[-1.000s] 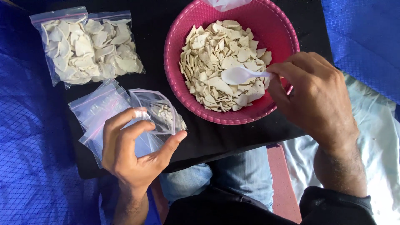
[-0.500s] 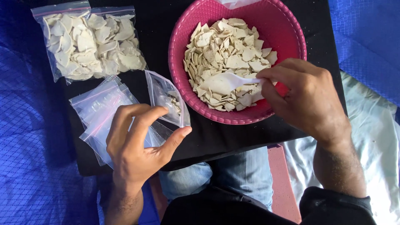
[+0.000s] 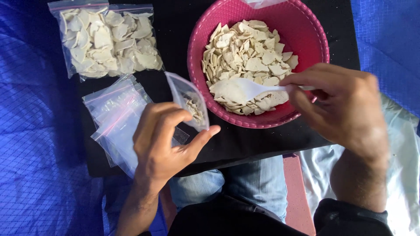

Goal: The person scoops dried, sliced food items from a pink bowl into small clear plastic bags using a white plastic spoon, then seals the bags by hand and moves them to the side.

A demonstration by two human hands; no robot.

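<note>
Two hands busy: left hand (image 3: 164,144) pinches a limp, light, slippery small bag (image 3: 189,105) open near the board's middle, right hand (image 3: 345,107) grips a stiff white spoon (image 3: 245,88) by its handle over the pink bowl (image 3: 306,26).

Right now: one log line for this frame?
left hand: holds small bag open | right hand: white spoon scooping chips | pink bowl: full

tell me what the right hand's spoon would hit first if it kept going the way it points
The right hand holds a white spoon pointing left, low over the chips in the pink bowl. Going straight on, it would probably meet the bowl's left wall, then the small bag in the left hand; height is unclear.
</note>
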